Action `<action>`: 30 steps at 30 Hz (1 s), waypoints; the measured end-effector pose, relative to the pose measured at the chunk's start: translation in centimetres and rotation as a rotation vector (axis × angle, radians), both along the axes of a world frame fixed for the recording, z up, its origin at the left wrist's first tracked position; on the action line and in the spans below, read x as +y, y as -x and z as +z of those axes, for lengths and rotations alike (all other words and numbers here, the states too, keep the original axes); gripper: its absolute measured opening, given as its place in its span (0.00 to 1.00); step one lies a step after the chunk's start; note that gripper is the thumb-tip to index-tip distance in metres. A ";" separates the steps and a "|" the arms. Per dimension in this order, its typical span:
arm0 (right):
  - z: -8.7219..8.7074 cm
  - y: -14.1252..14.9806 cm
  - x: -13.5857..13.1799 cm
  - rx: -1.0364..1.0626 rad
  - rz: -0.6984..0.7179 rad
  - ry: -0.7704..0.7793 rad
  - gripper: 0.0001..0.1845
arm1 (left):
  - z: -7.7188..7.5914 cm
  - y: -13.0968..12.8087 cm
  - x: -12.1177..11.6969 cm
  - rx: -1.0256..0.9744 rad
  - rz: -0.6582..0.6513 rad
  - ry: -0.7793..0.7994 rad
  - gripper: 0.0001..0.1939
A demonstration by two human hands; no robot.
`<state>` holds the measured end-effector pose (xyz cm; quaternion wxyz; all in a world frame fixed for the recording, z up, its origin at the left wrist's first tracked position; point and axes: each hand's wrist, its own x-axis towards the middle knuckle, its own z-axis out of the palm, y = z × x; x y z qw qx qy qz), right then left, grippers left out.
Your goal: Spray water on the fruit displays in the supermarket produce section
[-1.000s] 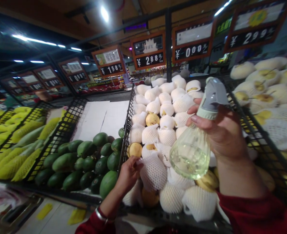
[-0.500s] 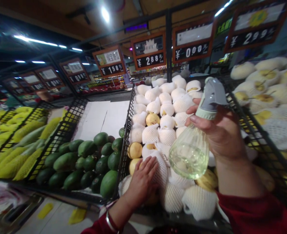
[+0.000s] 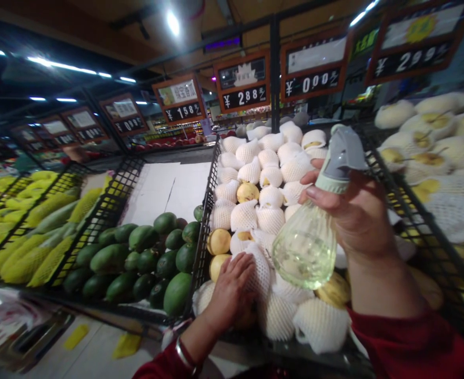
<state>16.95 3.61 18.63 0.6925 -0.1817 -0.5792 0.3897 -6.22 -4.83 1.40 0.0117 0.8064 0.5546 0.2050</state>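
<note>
My right hand (image 3: pixel 354 216) is closed round the neck of a pale green spray bottle (image 3: pixel 309 242) with a grey trigger head (image 3: pixel 344 152), held above a black wire bin (image 3: pixel 202 231) of yellow pears in white foam nets (image 3: pixel 269 218). My left hand (image 3: pixel 232 292) lies on the fruit at the bin's near left corner, fingers bent over a netted pear (image 3: pixel 258 273). Two bare yellow pears (image 3: pixel 219 242) sit just beyond its fingertips. A bracelet shows on my left wrist, and both sleeves are red.
A bin of dark green mangoes (image 3: pixel 137 258) lies to the left, with white cardboard (image 3: pixel 164 189) behind them. Further left are yellow netted fruits (image 3: pixel 30 237). More netted pears (image 3: pixel 433 137) fill the bin at right. Price signs (image 3: pixel 243 84) hang overhead.
My left hand has shifted from the bin's left edge rightwards onto a netted pear and stayed there. A second bare pear now shows beside it. The spray bottle has barely moved.
</note>
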 end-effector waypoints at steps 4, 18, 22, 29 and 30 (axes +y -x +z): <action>-0.1 0.1 0.1 0.004 0.007 -0.014 0.17 | 1.1 0.1 -0.4 -0.097 -0.013 -0.097 0.27; -0.3 0.2 -0.1 -0.025 0.020 -0.016 0.17 | 8.9 1.1 1.5 -0.967 0.025 -0.555 0.11; -0.4 0.4 -0.2 -0.030 0.004 -0.018 0.18 | 11.0 1.0 3.5 -1.191 -0.069 -0.612 0.11; -0.7 0.7 -0.2 -0.090 -0.026 -0.012 0.13 | 11.0 -1.6 7.1 -1.392 -0.163 -0.411 0.09; -0.7 0.7 -0.1 -0.100 -0.027 -0.004 0.13 | 10.8 -2.1 7.4 -1.425 -0.175 -0.366 0.10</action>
